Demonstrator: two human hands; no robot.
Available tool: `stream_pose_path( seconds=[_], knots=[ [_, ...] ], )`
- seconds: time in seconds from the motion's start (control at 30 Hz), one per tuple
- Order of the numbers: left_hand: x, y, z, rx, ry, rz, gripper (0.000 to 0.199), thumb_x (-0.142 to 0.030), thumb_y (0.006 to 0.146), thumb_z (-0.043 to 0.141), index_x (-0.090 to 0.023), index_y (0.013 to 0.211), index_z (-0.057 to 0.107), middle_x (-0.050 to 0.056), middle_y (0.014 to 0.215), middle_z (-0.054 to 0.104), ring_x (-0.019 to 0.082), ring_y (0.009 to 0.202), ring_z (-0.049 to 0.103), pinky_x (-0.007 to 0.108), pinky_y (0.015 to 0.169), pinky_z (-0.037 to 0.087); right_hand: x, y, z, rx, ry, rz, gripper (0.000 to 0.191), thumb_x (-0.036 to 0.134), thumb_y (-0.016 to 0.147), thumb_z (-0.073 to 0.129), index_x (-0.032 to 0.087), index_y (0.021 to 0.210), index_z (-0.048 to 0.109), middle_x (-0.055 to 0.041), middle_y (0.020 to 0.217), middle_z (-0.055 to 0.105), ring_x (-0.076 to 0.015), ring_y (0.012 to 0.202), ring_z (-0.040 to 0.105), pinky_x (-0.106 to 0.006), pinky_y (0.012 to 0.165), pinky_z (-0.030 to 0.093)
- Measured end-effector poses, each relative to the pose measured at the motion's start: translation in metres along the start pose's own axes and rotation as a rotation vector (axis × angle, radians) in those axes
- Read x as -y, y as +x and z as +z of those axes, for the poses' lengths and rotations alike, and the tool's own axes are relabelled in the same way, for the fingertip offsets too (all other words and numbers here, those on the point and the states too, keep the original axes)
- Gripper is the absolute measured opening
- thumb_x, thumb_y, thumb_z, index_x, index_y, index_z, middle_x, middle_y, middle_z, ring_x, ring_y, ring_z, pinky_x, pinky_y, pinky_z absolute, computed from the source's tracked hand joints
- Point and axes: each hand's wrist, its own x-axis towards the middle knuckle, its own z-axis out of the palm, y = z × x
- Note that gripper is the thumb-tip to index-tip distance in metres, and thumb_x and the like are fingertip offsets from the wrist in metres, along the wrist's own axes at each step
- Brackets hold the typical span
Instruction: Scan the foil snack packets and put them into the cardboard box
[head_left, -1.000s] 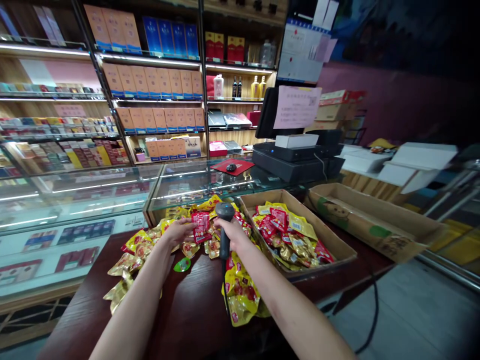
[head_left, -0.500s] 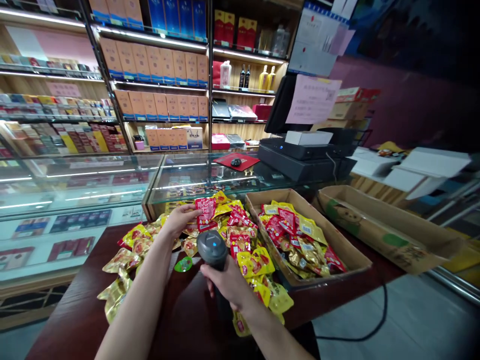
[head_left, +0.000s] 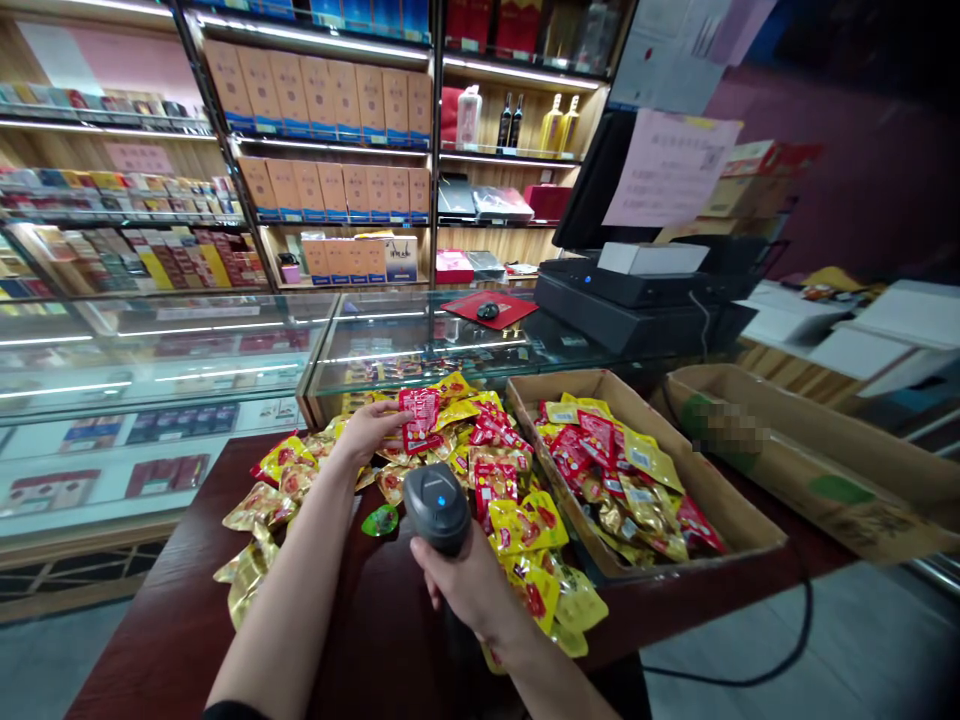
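My left hand [head_left: 373, 432] pinches the left edge of a red packet [head_left: 420, 418] at the back of a loose pile of red, yellow and gold packets. My right hand [head_left: 469, 580] is wrapped round the handle of a dark barcode scanner [head_left: 438, 505], whose head shows a small blue light and lies nearer me than the red packet. A small green packet [head_left: 380, 520] lies on the dark red table [head_left: 367, 620] left of the scanner. Gold packets [head_left: 255, 560] lie beside my left forearm. To the right, a cardboard box [head_left: 739, 515] holds more packets.
A second long cardboard box [head_left: 832, 480] stands at the right. Behind the table is a glass counter [head_left: 420, 345] with a mouse on a red mat [head_left: 517, 310] and a black register [head_left: 622, 310]. A black cable [head_left: 787, 650] hangs at the lower right.
The view has shifted slightly, so most things appear farther right. My left hand still holds the red packet and my right hand still holds the scanner.
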Motion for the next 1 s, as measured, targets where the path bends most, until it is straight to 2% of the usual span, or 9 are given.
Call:
stream_pose_path(
  seconds=[0.17, 0.33, 0.6, 0.83, 0.93, 1.0],
  knots=[
    [0.009, 0.004, -0.001, 0.016, 0.000, -0.023, 0.044, -0.029, 0.050, 0.085, -0.015, 0.083, 0.059, 0.001, 0.066, 0.064, 0.010, 0.049, 0.059, 0.021, 0.046, 0.050, -0.004, 0.005, 0.000, -0.020, 0.019, 0.020, 0.023, 0.038, 0.066, 0.066, 0.020, 0.072, 0.055, 0.0055, 0.038, 0.047, -0.0098, 0.030, 0.040, -0.023, 0.035, 0.035],
    [0.009, 0.003, 0.002, 0.001, -0.031, -0.045, 0.045, -0.027, 0.047, 0.086, -0.015, 0.081, 0.058, 0.000, 0.063, 0.064, 0.010, 0.047, 0.057, 0.023, 0.044, 0.050, -0.008, 0.006, 0.000, -0.044, 0.027, 0.019, 0.026, 0.040, 0.064, 0.067, 0.020, 0.075, 0.054, 0.0061, 0.038, 0.047, -0.0092, 0.029, 0.039, -0.022, 0.034, 0.033],
    [0.011, 0.003, -0.001, 0.055, -0.120, -0.057, 0.037, -0.022, 0.053, 0.082, -0.015, 0.082, 0.060, 0.005, 0.069, 0.067, 0.018, 0.061, 0.066, 0.028, 0.053, 0.052, -0.012, 0.005, -0.001, -0.047, 0.013, -0.039, 0.029, 0.044, 0.066, 0.066, 0.020, 0.075, 0.052, 0.0063, 0.039, 0.047, -0.0090, 0.030, 0.040, -0.022, 0.034, 0.035],
    [0.006, -0.001, 0.003, 0.036, -0.039, -0.027, 0.041, -0.026, 0.050, 0.084, -0.015, 0.082, 0.060, 0.002, 0.066, 0.066, 0.011, 0.048, 0.058, 0.022, 0.045, 0.050, -0.005, 0.000, -0.001, -0.022, 0.025, -0.010, 0.024, 0.041, 0.068, 0.066, 0.019, 0.070, 0.055, 0.0047, 0.040, 0.048, -0.0099, 0.032, 0.041, -0.024, 0.036, 0.035],
    [0.004, -0.002, 0.004, 0.025, -0.024, -0.022, 0.041, -0.027, 0.050, 0.084, -0.015, 0.080, 0.059, 0.001, 0.064, 0.064, 0.011, 0.048, 0.058, 0.021, 0.044, 0.049, 0.007, 0.003, -0.011, -0.008, 0.106, -0.055, 0.021, 0.036, 0.065, 0.069, 0.017, 0.073, 0.061, -0.0005, 0.057, 0.060, -0.0122, 0.046, 0.052, -0.024, 0.046, 0.042],
    [0.002, -0.004, 0.005, 0.025, -0.016, -0.014, 0.041, -0.027, 0.050, 0.084, -0.015, 0.080, 0.059, 0.000, 0.062, 0.062, 0.010, 0.047, 0.057, 0.020, 0.043, 0.049, 0.020, 0.012, -0.023, -0.072, 0.173, -0.075, 0.023, 0.028, 0.060, 0.073, 0.017, 0.078, 0.065, -0.0027, 0.072, 0.067, -0.0150, 0.064, 0.059, -0.025, 0.059, 0.046]
  ],
)
